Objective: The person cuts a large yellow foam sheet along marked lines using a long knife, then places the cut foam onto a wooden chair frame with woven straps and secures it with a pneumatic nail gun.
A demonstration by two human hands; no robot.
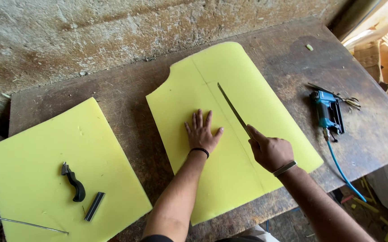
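A large yellow foam sheet (229,179) with a curved notch lies on the dark wooden table (131,112). My left hand (202,132) presses flat on the foam, fingers spread. My right hand (270,151) grips a long thin blade (233,109), whose tip rests along a straight line running down the foam. The blade lies just right of my left hand, angled up and to the left.
A second yellow foam sheet (37,152) lies at the left, bearing a black handle (74,183), a small dark bar (95,206) and a thin metal rod (23,223). A blue air stapler (326,110) with hose (342,172) and scissors (349,102) sit at the right. A rough wall stands behind.
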